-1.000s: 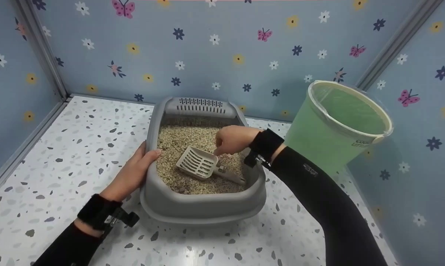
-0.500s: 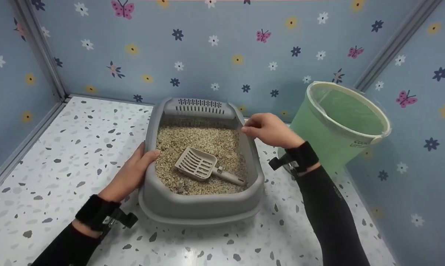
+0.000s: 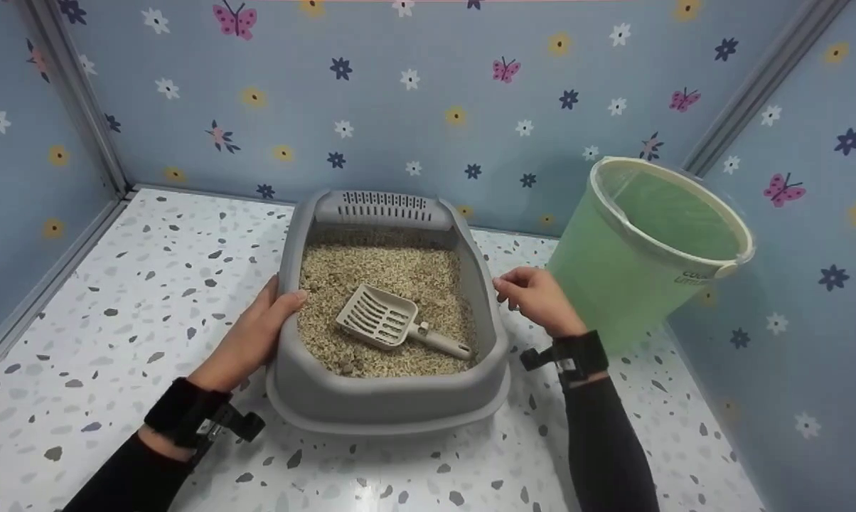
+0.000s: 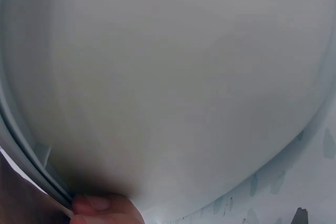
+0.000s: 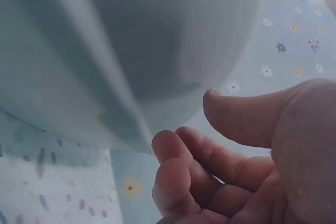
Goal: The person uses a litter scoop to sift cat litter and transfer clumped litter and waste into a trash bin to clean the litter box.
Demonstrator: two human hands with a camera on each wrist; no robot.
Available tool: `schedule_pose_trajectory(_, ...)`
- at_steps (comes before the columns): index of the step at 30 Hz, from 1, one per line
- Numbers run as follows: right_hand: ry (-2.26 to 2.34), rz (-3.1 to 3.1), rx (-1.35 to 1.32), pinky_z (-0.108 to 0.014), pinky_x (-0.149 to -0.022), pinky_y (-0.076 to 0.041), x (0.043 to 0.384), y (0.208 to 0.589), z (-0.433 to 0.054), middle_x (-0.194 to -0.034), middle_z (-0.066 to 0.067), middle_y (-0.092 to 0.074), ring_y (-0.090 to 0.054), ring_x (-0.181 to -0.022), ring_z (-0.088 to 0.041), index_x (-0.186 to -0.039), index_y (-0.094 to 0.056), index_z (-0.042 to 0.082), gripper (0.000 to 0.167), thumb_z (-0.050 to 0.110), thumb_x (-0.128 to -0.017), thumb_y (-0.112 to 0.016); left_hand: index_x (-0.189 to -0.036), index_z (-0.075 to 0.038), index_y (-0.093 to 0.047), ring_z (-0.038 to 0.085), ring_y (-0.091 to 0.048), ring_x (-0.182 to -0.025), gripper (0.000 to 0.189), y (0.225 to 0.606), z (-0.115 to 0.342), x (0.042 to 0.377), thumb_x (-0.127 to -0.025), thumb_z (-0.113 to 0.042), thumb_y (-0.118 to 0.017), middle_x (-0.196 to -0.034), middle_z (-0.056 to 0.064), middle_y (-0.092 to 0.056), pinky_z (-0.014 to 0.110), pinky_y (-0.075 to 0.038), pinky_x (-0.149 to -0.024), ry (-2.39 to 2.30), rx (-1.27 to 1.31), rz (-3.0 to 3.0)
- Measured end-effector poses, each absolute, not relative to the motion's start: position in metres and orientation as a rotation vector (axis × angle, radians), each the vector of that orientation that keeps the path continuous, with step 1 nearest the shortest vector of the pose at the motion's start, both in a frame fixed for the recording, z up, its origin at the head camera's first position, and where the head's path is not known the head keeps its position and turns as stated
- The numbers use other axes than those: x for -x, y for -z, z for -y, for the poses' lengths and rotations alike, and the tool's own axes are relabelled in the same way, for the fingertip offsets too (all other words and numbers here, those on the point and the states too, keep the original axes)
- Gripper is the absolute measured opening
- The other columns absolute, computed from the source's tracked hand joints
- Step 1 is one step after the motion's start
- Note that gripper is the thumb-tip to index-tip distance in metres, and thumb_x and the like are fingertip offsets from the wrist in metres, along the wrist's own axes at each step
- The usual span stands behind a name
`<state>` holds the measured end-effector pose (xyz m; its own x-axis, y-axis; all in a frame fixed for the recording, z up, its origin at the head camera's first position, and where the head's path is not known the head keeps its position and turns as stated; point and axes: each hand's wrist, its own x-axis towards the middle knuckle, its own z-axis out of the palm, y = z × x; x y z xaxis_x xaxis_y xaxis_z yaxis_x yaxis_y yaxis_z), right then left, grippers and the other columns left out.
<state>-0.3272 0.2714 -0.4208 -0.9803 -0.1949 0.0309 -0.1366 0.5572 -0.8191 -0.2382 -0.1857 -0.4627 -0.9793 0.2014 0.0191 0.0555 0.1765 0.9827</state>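
A grey litter box [image 3: 389, 402] filled with pale, grainy cat litter [image 3: 371, 259] stands on the floor, its slotted high end toward the wall. On the litter lies a beige litter scoop [image 3: 377, 317], handle pointing to the near right. My left hand [image 3: 254, 334] grips the box's left side, thumb over the rim; its fingertips [image 4: 105, 211] show against the box in the left wrist view. Just outside the right side is my right hand [image 3: 538, 295], fingers loosely bent. In the right wrist view its thumb [image 5: 241, 116] stands apart from the fingers, with nothing between them.
A light green bucket [image 3: 606, 263] with a cream rim and a clear plastic liner stands at the right, close behind my right hand. Blue panels [image 3: 414, 99] with flowers and butterflies enclose the speckled white floor [image 3: 179, 263] at the back and both sides.
My right hand has come up from the litter beside the scoop, passed over the right rim and lowered outside the box. The left hand keeps its grip; the scoop has stayed put.
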Motion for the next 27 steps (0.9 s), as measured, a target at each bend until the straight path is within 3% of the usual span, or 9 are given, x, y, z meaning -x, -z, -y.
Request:
schedule_pose_trajectory(6,1.417,-2.697,0.207,-0.022,-0.051,-0.041,0.327,0.443,-0.272,-0.077,-0.010,-0.069,-0.055,-0.061,-0.013,-0.108,-0.079,0.001,0.030,0.026,-0.114,-0.064,-0.181,-0.021,-0.005,0.044,-0.026,-0.164,0.085,0.462,0.184,0.238,-0.116,-0.055,-0.049,-0.183,0.023,-0.015,0.068,-0.019,-0.132,-1.918,-0.250,-2.317)
schedule_pose_trajectory(9,1.445,-2.668,0.153,-0.022,-0.052,-0.041,0.328,0.450,-0.268,-0.074,-0.007,-0.066,-0.055,-0.061,-0.013,-0.108,-0.079,0.002,0.030,0.026,-0.115,-0.061,-0.181,-0.023,-0.003,0.047,-0.027,-0.163,0.086,0.464,0.185,0.238,-0.116,-0.056,-0.048,-0.183,0.024,-0.014,0.071,-0.019,-0.131,-1.901,-0.236,-2.328)
schedule_pose_trajectory(12,1.487,-2.625,0.085,-0.022,-0.052,-0.041,0.330,0.458,-0.262,-0.072,-0.001,-0.061,-0.054,-0.062,-0.013,-0.098,-0.076,0.006,0.033,0.027,-0.116,-0.058,-0.181,-0.022,-0.002,0.048,-0.030,-0.161,0.087,0.464,0.187,0.238,-0.116,-0.057,-0.048,-0.182,0.026,-0.015,0.071,-0.023,-0.130,-1.878,-0.224,-2.333)
schedule_pose_trajectory(14,1.505,-2.606,0.060,-0.023,-0.052,-0.042,0.331,0.462,-0.257,-0.070,0.002,-0.058,-0.053,-0.061,-0.012,-0.091,-0.072,0.009,0.036,0.029,-0.116,-0.056,-0.181,-0.022,-0.001,0.049,-0.043,-0.152,0.090,0.460,0.189,0.235,-0.115,-0.061,-0.048,-0.176,0.031,-0.026,0.069,-0.040,-0.121,-1.844,-0.198,-2.330)
schedule_pose_trajectory(16,1.522,-2.609,0.035,-0.024,-0.052,-0.044,0.332,0.466,-0.252,-0.070,0.003,-0.059,-0.054,-0.061,-0.011,-0.088,-0.071,0.010,0.038,0.030,-0.115,-0.054,-0.181,-0.022,0.000,0.047,-0.059,-0.134,0.092,0.453,0.192,0.232,-0.114,-0.064,-0.048,-0.165,0.034,-0.041,0.061,-0.057,-0.103,-1.778,-0.168,-2.324)
schedule_pose_trajectory(18,1.549,-2.612,0.021,-0.025,-0.055,-0.047,0.332,0.469,-0.249,-0.074,0.001,-0.062,-0.058,-0.065,-0.012,-0.091,-0.072,0.009,0.039,0.031,-0.116,-0.052,-0.181,-0.020,0.002,0.042,-0.067,-0.115,0.097,0.443,0.195,0.227,-0.113,-0.069,-0.047,-0.153,0.036,-0.051,0.050,-0.063,-0.083,-1.679,-0.152,-2.330)
schedule_pose_trajectory(22,1.608,-2.612,0.021,-0.027,-0.070,-0.054,0.331,0.472,-0.245,-0.091,-0.006,-0.073,-0.066,-0.080,-0.016,-0.110,-0.078,-0.001,0.044,0.030,-0.118,-0.048,-0.180,-0.016,0.004,0.038,-0.067,-0.098,0.106,0.423,0.196,0.214,-0.110,-0.076,-0.047,-0.148,0.037,-0.056,0.045,-0.061,-0.070,-1.461,-0.162,-2.353)
schedule_pose_trajectory(25,1.626,-2.615,0.049,-0.030,-0.081,-0.057,0.330,0.472,-0.244,-0.104,-0.011,-0.077,-0.069,-0.091,-0.018,-0.121,-0.078,-0.005,0.048,0.031,-0.119,-0.046,-0.180,-0.020,0.004,0.030,-0.064,-0.083,0.105,0.417,0.194,0.209,-0.109,-0.076,-0.049,-0.142,0.034,-0.059,0.040,-0.057,-0.062,-1.428,-0.165,-2.340)
schedule_pose_trajectory(27,1.613,-2.637,0.097,-0.031,-0.086,-0.058,0.329,0.473,-0.244,-0.109,-0.013,-0.078,-0.070,-0.096,-0.019,-0.122,-0.078,-0.006,0.049,0.032,-0.120,-0.046,-0.181,-0.023,0.002,0.023,-0.053,-0.066,0.102,0.417,0.193,0.208,-0.109,-0.075,-0.049,-0.123,0.027,-0.064,0.035,-0.050,-0.051,-1.438,-0.142,-2.339)
